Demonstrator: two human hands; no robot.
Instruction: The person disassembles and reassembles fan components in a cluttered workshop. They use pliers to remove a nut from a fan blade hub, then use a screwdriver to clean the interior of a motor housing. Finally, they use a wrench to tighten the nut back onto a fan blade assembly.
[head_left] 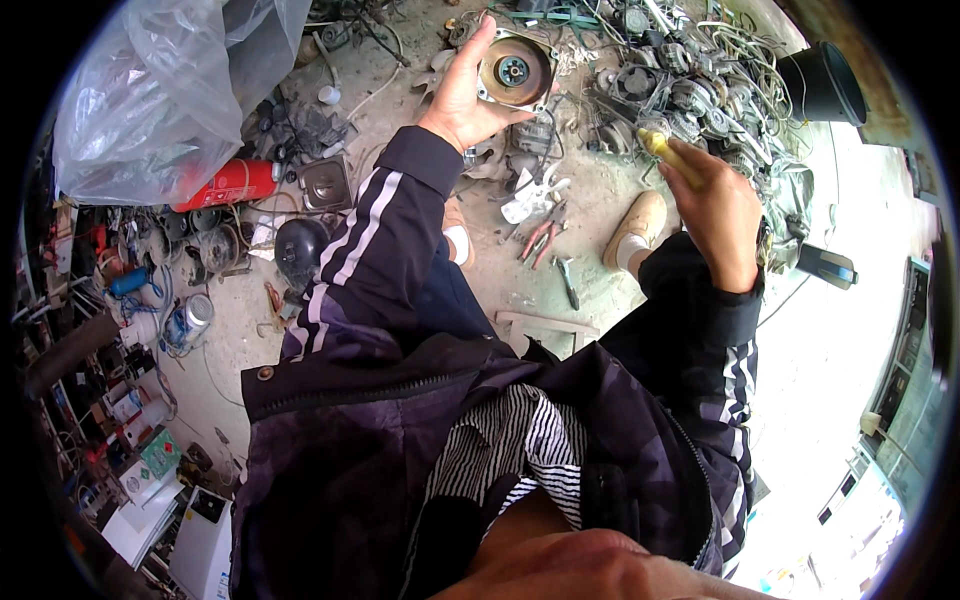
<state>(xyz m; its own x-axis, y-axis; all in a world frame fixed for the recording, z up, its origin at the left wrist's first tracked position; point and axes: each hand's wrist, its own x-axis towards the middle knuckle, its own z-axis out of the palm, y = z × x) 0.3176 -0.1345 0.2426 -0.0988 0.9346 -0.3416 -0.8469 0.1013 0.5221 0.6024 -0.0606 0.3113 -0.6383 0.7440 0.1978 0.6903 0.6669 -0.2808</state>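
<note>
My left hand [460, 105] grips a square metal housing plate [525, 85] with a round rusty recess and a small hub at its centre, held face up near the top. My right hand [715, 215] is closed on a tool with a yellow handle [670, 155]; its dark shaft points up-left toward the scrap parts, to the right of the plate. Below them on the floor lie a white plastic fan [530, 195], red-handled pliers [543, 238] and a second small pliers-like tool [568, 282].
A heap of motors and wires [690, 80] fills the upper right, beside a black bucket [820, 85]. Clear plastic bags [160, 90], a red cylinder [225, 185], a metal tray [322, 183] and crowded parts line the left. My shoes [635, 225] stand among them.
</note>
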